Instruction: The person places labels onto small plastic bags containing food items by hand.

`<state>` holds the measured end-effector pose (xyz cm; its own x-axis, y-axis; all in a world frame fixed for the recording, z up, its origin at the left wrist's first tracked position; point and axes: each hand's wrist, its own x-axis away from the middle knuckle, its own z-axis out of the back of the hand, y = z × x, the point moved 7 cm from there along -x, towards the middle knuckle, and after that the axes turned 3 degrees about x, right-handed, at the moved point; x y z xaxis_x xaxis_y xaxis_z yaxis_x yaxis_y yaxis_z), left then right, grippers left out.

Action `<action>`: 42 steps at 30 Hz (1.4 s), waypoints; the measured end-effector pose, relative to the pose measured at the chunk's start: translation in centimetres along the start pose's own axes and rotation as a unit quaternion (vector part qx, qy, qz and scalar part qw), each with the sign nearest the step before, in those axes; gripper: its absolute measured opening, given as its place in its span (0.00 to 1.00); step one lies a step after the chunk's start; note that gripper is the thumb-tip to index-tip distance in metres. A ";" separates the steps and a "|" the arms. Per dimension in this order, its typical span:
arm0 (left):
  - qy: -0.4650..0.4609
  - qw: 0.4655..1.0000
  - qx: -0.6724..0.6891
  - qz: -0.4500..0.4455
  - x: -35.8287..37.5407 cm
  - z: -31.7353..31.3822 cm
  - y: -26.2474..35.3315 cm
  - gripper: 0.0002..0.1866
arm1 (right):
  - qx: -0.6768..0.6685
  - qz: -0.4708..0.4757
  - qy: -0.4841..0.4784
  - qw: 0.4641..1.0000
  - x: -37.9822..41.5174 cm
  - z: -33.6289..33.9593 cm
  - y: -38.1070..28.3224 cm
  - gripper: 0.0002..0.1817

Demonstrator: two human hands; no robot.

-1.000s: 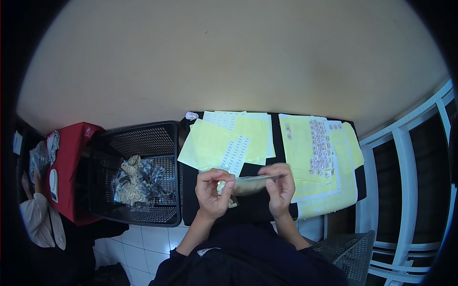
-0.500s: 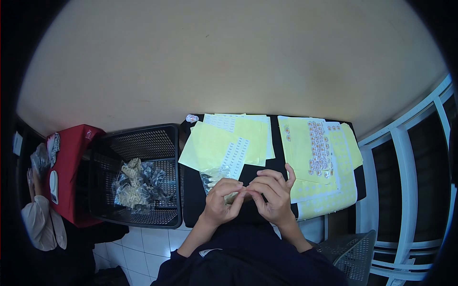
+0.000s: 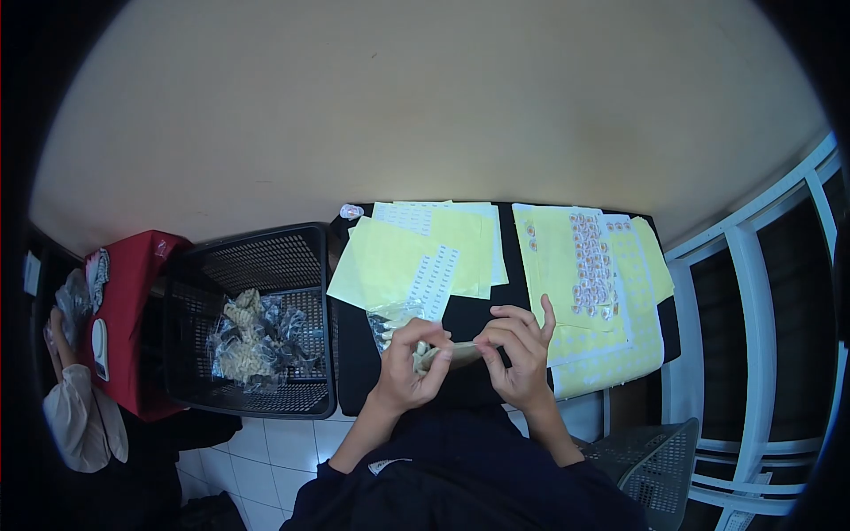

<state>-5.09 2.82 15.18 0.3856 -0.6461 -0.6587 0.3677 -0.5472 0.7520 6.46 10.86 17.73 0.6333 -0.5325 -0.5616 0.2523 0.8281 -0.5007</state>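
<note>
Close above the black table, a clear plastic bag (image 3: pixel 458 351) with something pale inside is stretched between my two hands. Thumb and fingers of my left hand (image 3: pixel 410 365) pinch its left side. My right hand (image 3: pixel 518 358) pinches the other edge between thumb and index finger, its outer fingers raised. Just beyond my left hand lies clear plastic with pale contents (image 3: pixel 381 324), partly covered by that hand. Yellow sheets (image 3: pixel 381 257) and a strip of small printed labels (image 3: pixel 434 281) spread out behind it.
To the left stands a black basket (image 3: pixel 328 354) holding plastic bags of pale pieces (image 3: pixel 248 350). Yellow sheets with round orange stickers (image 3: pixel 589 265) cover the table's right side. A grey basket (image 3: pixel 660 478) is low at right. Another person's sleeve (image 3: pixel 78 420) shows beside a red-covered table (image 3: pixel 133 327).
My hands have moved apart, the right one going slightly right, and the bag's edge now shows stretched between them. The view has shifted slightly.
</note>
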 end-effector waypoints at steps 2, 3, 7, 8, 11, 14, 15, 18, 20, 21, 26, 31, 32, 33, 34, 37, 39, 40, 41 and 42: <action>-0.017 0.999 0.020 0.035 -0.2 -0.4 -0.2 0.25 | 0.037 0.015 0.002 0.999 -0.1 0.0 -0.4 0.03; -0.034 0.998 0.015 0.043 -0.2 -0.9 -0.4 0.26 | 0.039 0.014 0.004 0.999 0.0 -0.1 -0.5 0.03; -0.059 0.995 -0.028 0.070 -0.2 -1.3 -0.9 0.27 | 0.037 0.009 -0.005 0.999 0.3 -0.6 0.0 0.04; -0.074 0.993 -0.055 0.075 -0.2 -1.4 -1.0 0.27 | 0.035 0.004 -0.018 0.999 0.3 -0.7 0.2 0.04; -0.001 0.989 0.043 0.142 0.7 -1.0 -2.2 0.24 | -0.018 -0.044 0.030 0.998 -0.3 0.7 0.5 0.06; 0.049 0.980 0.103 0.163 1.0 -0.3 -2.9 0.22 | -0.216 -0.114 0.001 0.970 0.9 -0.3 3.3 0.05; 0.044 0.981 0.108 0.157 1.0 -0.4 -2.9 0.22 | -0.235 -0.085 0.002 0.968 1.1 -0.5 3.2 0.04; 0.051 0.973 0.129 0.186 0.6 -0.4 -2.8 0.24 | -0.282 -0.119 0.022 0.952 1.4 -0.4 3.3 0.03; 0.037 0.975 0.130 0.178 0.7 -0.5 -3.0 0.26 | -0.287 -0.118 0.035 0.950 1.4 -0.4 3.3 0.03; 0.024 0.977 0.131 0.169 0.6 -0.7 -3.0 0.29 | -0.293 -0.116 0.048 0.948 1.4 -0.3 3.3 0.03; 0.003 0.973 0.149 0.177 -0.2 -1.6 -1.9 0.33 | -0.297 -0.139 0.079 0.941 1.6 -0.1 3.4 0.03; -0.001 0.973 0.117 0.198 -0.1 -1.8 -2.7 0.30 | -0.271 -0.148 0.075 0.948 1.9 -0.5 3.3 0.02; -0.004 0.976 0.105 0.192 -0.1 -1.8 -2.6 0.30 | -0.276 -0.153 0.081 0.946 1.9 -0.6 3.5 0.02; -0.007 0.978 0.092 0.187 -0.1 -1.9 -2.5 0.30 | -0.280 -0.158 0.086 0.943 2.0 -0.7 3.6 0.02; -0.007 0.978 0.092 0.188 0.0 -1.9 -2.7 0.30 | -0.280 -0.158 0.086 0.943 2.0 -0.8 3.6 0.02; 0.011 0.978 0.090 0.189 0.4 -1.7 -3.3 0.29 | -0.271 -0.156 0.079 0.947 1.9 -1.4 3.4 0.02; 0.050 0.972 0.097 0.208 0.6 -1.3 -3.9 0.27 | -0.394 -0.204 0.126 0.887 2.2 -1.9 3.8 0.03; 0.051 0.972 0.096 0.208 0.5 -1.2 -3.9 0.27 | -0.394 -0.204 0.125 0.887 2.2 -1.9 4.1 0.03; 0.054 0.967 0.112 0.222 0.5 -1.2 -3.9 0.27 | -0.392 -0.192 0.118 0.892 2.4 -1.9 4.3 0.03; 0.056 0.961 0.128 0.237 0.4 -1.2 -4.0 0.28 | -0.390 -0.180 0.111 0.896 2.5 -1.9 4.4 0.03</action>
<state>-5.38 5.35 11.86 0.5517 -0.8020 -0.2292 -0.0868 -0.3285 0.9405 7.75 12.87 12.89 0.4301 -0.8342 -0.3452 -0.2327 0.2670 -0.9352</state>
